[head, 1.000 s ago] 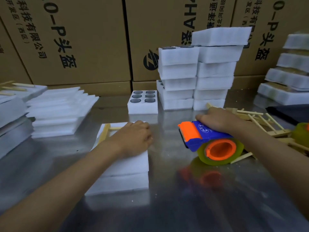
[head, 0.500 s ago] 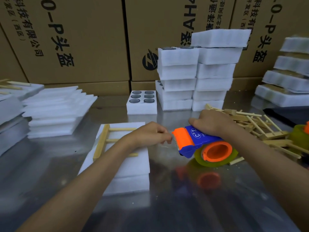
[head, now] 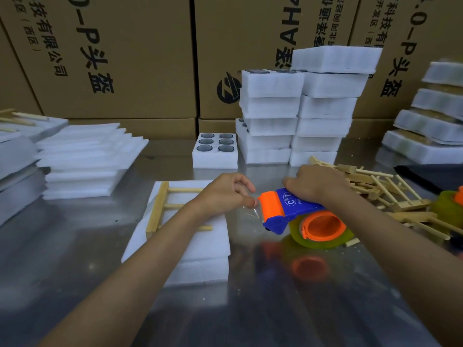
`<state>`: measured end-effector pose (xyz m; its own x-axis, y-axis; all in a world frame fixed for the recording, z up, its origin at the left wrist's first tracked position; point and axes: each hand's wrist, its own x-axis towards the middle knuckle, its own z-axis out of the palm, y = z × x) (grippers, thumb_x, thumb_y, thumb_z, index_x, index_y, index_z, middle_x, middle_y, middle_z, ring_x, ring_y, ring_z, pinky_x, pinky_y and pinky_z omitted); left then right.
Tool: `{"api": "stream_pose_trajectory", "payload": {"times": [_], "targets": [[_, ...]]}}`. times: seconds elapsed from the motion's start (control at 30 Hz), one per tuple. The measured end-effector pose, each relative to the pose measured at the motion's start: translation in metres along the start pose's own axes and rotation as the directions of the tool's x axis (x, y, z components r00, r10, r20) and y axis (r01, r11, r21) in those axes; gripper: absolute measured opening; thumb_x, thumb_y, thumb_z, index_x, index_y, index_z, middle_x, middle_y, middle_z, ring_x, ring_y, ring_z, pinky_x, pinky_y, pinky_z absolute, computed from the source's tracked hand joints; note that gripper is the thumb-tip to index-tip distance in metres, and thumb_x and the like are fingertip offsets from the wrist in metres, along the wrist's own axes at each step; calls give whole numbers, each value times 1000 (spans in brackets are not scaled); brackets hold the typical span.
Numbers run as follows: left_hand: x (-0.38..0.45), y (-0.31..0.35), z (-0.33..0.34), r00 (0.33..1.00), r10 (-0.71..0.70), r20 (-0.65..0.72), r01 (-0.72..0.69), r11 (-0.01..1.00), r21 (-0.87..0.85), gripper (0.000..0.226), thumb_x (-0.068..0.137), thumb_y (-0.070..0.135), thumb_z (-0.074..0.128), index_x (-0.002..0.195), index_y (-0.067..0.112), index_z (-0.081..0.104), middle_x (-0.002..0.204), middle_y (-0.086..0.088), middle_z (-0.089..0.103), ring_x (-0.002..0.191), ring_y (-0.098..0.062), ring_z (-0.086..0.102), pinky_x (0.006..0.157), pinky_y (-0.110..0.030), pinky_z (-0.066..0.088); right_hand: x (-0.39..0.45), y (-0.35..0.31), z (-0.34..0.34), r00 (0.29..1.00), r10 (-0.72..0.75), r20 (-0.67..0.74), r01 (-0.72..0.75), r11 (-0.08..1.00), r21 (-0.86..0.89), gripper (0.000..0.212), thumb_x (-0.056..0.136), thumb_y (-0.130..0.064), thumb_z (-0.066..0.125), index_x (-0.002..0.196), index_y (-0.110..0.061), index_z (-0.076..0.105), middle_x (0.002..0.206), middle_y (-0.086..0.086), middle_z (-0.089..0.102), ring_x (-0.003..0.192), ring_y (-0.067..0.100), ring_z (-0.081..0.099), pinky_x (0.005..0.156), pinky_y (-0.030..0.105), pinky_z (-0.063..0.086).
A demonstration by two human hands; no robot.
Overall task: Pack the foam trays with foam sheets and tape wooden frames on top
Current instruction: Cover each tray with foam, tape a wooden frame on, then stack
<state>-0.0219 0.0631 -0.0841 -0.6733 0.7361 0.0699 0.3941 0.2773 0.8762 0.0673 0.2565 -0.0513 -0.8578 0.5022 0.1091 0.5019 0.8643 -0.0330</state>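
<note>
Your right hand is clenched over the blue body of the tape dispenser, holding it low over the tabletop just right of the packed foam tray. Your left hand pinches the free tape end at the orange cutter; that grip is a thumb-and-forefinger pinch, other fingers loosely curled. The tray lies near the middle of the tabletop, toward the front edge, with the wooden frame resting on its foam sheet, not yet taped.

Recommended practice for this step:
- Draw the tape out level and taut, so the clear film does not fold on itself.
- Keep the pinch at the very tip, leaving adhesive clean.
- Lay the strip across the frame's rungs and down both tray sides; the frame sits loose and will likely shift if dragged.
- The spare frames by the right edge lie close to your right forearm; mind them.
</note>
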Motion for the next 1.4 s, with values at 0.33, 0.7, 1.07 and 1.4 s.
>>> {"api": "stream_pose_trajectory", "payload": {"times": [0.33,0.7,1.07,1.4], "targets": [[-5,1,1,999,42,24,-42,999,6,28,77,5,72,97,18,58,73,2,69,65,-8,58,75,-29,47,-1,-14,0,1000,-4,11,5,997,-79,38,94,-55,38,75,-23,48,74,-3,51,66,13,47,64,31,32],[-8,-3,6,990,139,14,-138,958,252,30,70,13,67,92,29,56,70,15,64,68,-10,56,77,-46,54,1,-30,2,999,-3,48,11,986,-167,34,92,-52,43,93,-20,55,74,-1,51,81,22,55,70,33,37],[-15,0,10,961,271,52,-265,853,450,30,73,4,61,96,24,57,82,5,65,80,-17,58,74,-40,51,5,-39,2,994,55,94,-34,977,-211,30,89,-49,44,81,-21,52,78,1,56,80,20,57,70,32,39],[-15,0,13,923,380,57,-346,760,550,23,77,8,59,91,25,51,83,5,63,79,-20,55,69,-42,49,3,-33,0,992,88,87,-74,985,-157,32,89,-49,46,93,-20,56,77,1,55,83,22,57,70,33,38]]}}
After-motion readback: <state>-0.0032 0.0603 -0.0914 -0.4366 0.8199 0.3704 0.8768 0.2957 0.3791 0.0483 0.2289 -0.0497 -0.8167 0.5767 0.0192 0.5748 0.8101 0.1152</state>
